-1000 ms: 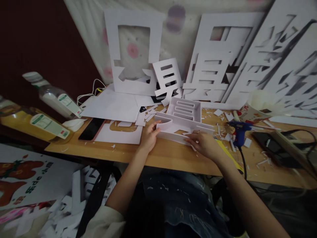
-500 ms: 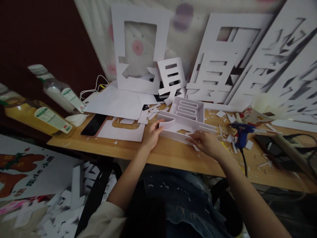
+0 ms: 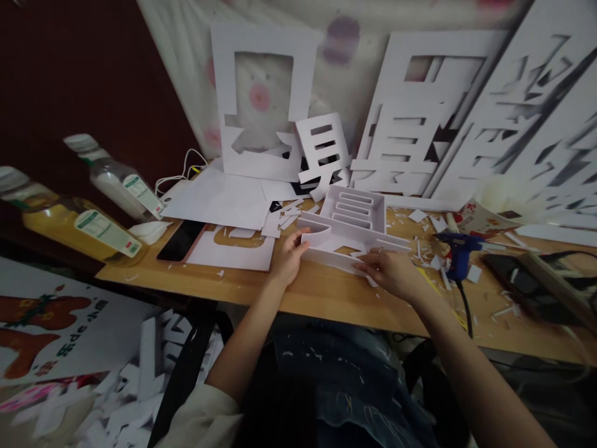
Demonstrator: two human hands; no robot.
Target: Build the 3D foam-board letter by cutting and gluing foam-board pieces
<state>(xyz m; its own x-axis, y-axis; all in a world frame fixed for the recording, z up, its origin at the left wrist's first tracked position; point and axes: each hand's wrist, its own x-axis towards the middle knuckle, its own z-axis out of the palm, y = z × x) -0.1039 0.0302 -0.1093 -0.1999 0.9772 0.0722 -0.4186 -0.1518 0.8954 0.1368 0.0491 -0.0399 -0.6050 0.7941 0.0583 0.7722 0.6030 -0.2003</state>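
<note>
A white foam-board letter shape [image 3: 333, 232] with raised side walls lies on the wooden table in front of me. Its upper part is a box with several slots; the lower part has a curved wall at the left and a small triangular opening. My left hand [image 3: 288, 256] is closed on the left end, thumb and fingers pinching the wall. At the lower right, my right hand [image 3: 387, 269] grips the front wall, its fingers bent over the edge. The fingertips of the right hand are partly hidden behind the board.
To the right lie a blue hot glue gun [image 3: 459, 255], white scraps and a paper cup [image 3: 485, 214]. A phone [image 3: 181, 241] and two bottles [image 3: 84, 227] are at the left. Cut-out white boards [image 3: 265, 165] lean along the back. Offcuts [image 3: 144, 373] are heaped below the table's left side.
The camera view has shifted slightly, so everything sits a little lower and mostly further right. Both hands keep nearly the same hold on the white letter shape.
</note>
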